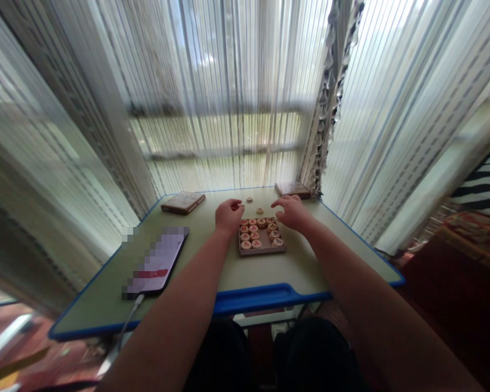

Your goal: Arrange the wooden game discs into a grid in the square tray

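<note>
A small square tray (263, 250) lies in the middle of the desk, filled with several round wooden game pieces (255, 236) bearing red marks. My left hand (227, 214) rests at the tray's far left corner with its fingers curled in; what they hold, if anything, is hidden. My right hand (292, 212) hovers over the tray's far right corner, fingers bent and apart, touching the pieces there. Two loose pieces (259, 210) lie on the desk just beyond the tray, between my hands.
The desk (212, 272) is pale green with a blue rim. A phone (157, 263) on a cable lies at the left. A flat patterned box (183, 202) sits at the far left, another box (293, 189) at the far right. Sheer curtains hang behind.
</note>
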Demonstrator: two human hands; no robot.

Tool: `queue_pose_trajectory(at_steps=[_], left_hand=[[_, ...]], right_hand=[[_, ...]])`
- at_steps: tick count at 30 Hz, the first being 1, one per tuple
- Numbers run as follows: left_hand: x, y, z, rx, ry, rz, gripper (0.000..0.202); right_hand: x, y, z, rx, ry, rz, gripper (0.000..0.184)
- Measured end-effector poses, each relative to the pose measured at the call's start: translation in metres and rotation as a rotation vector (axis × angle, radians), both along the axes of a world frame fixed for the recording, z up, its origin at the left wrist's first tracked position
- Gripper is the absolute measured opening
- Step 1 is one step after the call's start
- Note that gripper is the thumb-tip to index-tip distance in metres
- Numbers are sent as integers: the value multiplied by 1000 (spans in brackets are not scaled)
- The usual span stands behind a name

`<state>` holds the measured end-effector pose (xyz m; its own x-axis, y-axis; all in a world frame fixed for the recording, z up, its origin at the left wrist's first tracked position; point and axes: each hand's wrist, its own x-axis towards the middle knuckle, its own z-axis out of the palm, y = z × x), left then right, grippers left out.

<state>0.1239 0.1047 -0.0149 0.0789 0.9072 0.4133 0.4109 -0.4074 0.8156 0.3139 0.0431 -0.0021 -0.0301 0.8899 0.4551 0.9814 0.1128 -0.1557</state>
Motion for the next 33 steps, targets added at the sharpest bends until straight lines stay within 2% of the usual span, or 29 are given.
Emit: queue_pose_trajectory(at_steps=[3, 6, 8, 12, 17, 28, 30, 33], left_hand=[[7, -12, 8, -46, -212, -195, 30], [11, -19, 12, -99, -334, -302, 31], [12, -20, 13, -133, -398, -352, 32], [13, -20, 11, -190, -484, -439, 35], [16, -20, 9, -232, -477, -530, 36], [16, -26, 12, -266, -534, -530, 37], [16, -23, 12, -229, -521, -459, 30], [11, -13, 11, -119, -497, -209, 20]], right_hand=[[-4, 0, 1, 108, 79, 147, 30], [-11, -2, 2, 170, 189, 283, 32], [-15, -5, 4, 198, 237, 339, 25], [-22, -9, 7, 233, 268, 381, 22], [-24, -9, 7, 174, 259, 379, 19], [-27, -18, 16, 206, 183, 302, 20], [-25, -18, 18, 231, 180, 288, 20], [-20, -17, 20, 199, 189, 259, 23]])
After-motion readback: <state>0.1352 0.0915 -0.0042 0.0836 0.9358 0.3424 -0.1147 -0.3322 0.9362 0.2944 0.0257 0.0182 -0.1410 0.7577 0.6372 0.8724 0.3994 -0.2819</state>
